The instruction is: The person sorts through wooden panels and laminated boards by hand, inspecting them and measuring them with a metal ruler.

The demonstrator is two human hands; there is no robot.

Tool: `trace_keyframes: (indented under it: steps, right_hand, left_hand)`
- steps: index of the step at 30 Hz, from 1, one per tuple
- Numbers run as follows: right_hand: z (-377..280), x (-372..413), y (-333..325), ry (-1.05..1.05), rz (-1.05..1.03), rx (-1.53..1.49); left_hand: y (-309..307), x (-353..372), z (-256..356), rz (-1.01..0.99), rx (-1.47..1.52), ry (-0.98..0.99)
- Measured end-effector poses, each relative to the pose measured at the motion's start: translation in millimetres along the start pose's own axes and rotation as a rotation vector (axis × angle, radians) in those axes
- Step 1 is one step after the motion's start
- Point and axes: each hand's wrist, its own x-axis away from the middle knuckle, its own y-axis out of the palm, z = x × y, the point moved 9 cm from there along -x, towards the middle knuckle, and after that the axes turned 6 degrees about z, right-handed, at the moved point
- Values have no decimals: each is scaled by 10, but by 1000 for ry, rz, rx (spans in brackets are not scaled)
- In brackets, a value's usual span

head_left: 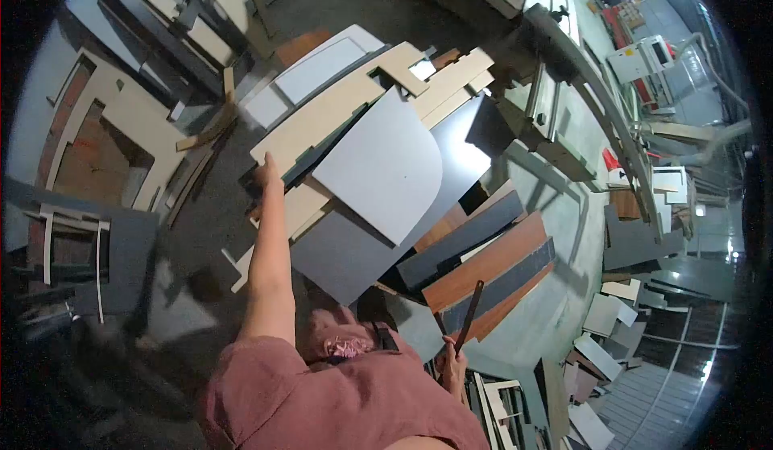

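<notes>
Board (338,104) by the left hand is the long cream one, out ahead and a bit left, lying on a slant: one end near and left, the other far and right. The left hand (268,175) is right at that near left end, reaching way out, and it looks like it's touching the corner. Can't tell how tightly it's closed though, part of it is out of sight. So yeah, left is the nearer hand by a lot. The right hand (453,369) is back on the near right, wrapped around a dark bar (469,317) that points toward the far side, well apart from the cream one. Across the space between them you've got a grey panel (386,176) with one rounded corner, just to the right of the cream piece, plus a bigger grey sheet (342,249) underneath it. Some brown planks (483,265) lie to the right of that sheet, past the bar's far end.
</notes>
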Motion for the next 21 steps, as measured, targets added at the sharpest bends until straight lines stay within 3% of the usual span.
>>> trace_keyframes:
  steps: [2, 4, 6, 7, 8, 9, 10, 11, 13, 15, 17, 21]
  right_hand:
    - [131, -111, -14, -32, -20, -3]
    - [87, -66, -26, -12, -12, 15]
    - [95, -68, -30, -1, -13, 28]
    - [136, -83, -54, 6, 8, 38]
    - [165, -91, -83, 12, 32, 48]
    - [146, -73, -73, 15, 29, 50]
    - [105, -40, -50, 25, 28, 49]
    - [91, -9, -36, 34, 29, 45]
    - [77, 40, -30, -3, 0, 24]
    - [88, 63, -47, -46, -23, 6]
    - [178, 48, -100, -52, 33, -3]
    - [315, 184, -139, -3, 8, -72]
  left_hand:
    - [-36, 112, -9, 21, -80, 26]
    - [-152, 268, -11, 167, -223, 125]
    - [-241, 651, -101, 242, -184, 274]
    - [-150, 949, -89, 1, -159, 306]
    - [-90, 1303, -316, 8, 71, -52]
    - [412, 889, -1400, -164, 290, -222]
    - [603, 1263, -1556, -361, 213, -419]
    - [722, 1478, -1576, -456, 226, -475]
    - [947, 1631, -1652, -501, 198, -514]
    - [1023, 1601, -1697, -370, 60, -396]
    - [1151, 1503, -1770, -367, 45, -344]
    - [989, 1699, -1655, -379, -45, -445]
